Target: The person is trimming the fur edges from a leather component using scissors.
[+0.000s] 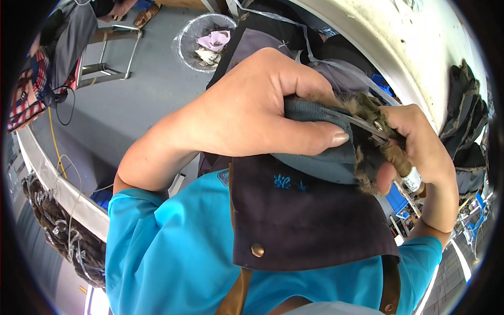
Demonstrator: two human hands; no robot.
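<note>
Between my hands, in front of my chest, is a grey-blue ribbed fabric piece (310, 165) with brown fur along its edge. My left hand (252, 113) pinches it, thumb on top and fingers behind. In my right hand (422, 144) is a pair of scissors (401, 160), its handles wrapped in brown with a white band. The blades lie along the fabric's furry edge, and a pivot screw shows. How far the blades are apart I cannot tell. Below hangs my dark apron (315, 226), over a bright blue shirt.
A bin (181, 39) with a clear liner holds scraps on the grey floor. Left of it stands a metal-framed stool (107, 71), near another person's grey-clad leg (73, 37). A white curved surface (388, 47) runs along the upper right. Dark fur-edged pieces (464, 121) hang at the right.
</note>
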